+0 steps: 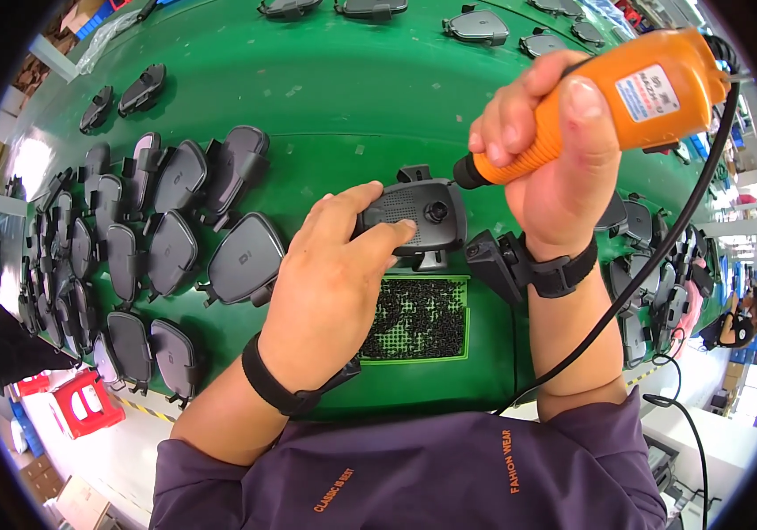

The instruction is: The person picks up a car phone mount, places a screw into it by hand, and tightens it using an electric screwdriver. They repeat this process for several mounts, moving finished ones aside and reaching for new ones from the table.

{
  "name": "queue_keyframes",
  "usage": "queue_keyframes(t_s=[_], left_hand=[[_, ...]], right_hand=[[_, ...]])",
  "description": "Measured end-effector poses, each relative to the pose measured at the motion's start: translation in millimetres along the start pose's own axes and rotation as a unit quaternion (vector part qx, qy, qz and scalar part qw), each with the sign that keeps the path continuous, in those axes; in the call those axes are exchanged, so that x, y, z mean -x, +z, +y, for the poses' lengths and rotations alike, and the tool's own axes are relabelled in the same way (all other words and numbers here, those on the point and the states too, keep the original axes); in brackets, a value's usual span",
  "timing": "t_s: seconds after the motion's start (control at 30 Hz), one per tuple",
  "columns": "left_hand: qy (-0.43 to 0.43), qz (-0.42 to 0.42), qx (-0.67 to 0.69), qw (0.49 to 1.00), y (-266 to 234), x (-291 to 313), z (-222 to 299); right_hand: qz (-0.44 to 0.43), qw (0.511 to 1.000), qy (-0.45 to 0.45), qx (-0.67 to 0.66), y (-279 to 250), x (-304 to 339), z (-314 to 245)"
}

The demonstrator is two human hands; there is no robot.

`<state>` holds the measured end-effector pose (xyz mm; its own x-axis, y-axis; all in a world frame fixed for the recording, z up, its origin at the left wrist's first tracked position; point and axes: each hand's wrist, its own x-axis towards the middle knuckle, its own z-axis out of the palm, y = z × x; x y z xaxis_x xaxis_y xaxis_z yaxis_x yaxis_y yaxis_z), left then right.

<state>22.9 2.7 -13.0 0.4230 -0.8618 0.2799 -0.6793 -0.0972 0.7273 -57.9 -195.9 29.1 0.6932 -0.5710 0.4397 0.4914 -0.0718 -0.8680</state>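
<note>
My left hand point(330, 256) presses a black phone holder point(440, 231) against the green table, its fingers resting over the perforated back and curled at its left side. A round black knob or socket stands up on the back of that holder. In my right hand point(564, 168) is an orange electric screwdriver point(670, 93), gripped round its ribbed body and tilted. Its black nose lies just above the holder's upper right corner; whether the tip touches is hard to tell. Close below the holder sits a green tray point(467, 322) with many small black screws point(383, 318).
Many similar black holders point(173, 252) crowd the table's left side, with more point(639, 221) at the right and several point(475, 26) along the far side. From the screwdriver a black cable point(652, 256) loops past my right forearm. Another person point(743, 318) is at the far right.
</note>
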Motion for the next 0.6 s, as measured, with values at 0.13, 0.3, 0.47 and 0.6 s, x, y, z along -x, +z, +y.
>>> queue_keyframes(t_s=[0.13, 0.3, 0.47, 0.6], left_hand=[[0.036, 0.018, -0.036, 0.999, 1, -2, -2], [0.026, 0.013, -0.04, 0.999, 2, 0, -1], [0.017, 0.005, -0.032, 0.999, 0, -1, -1], [0.026, 0.015, -0.06, 0.998, -3, -1, 0]], right_hand=[[-0.022, 1.0, -0.009, 0.009, 1, -4, -2], [-0.009, 1.0, 0.019, 0.021, 5, -4, 0], [-0.019, 0.998, 0.001, 0.054, 7, 2, -1], [-0.01, 0.997, -0.036, 0.066, 5, 12, -10]])
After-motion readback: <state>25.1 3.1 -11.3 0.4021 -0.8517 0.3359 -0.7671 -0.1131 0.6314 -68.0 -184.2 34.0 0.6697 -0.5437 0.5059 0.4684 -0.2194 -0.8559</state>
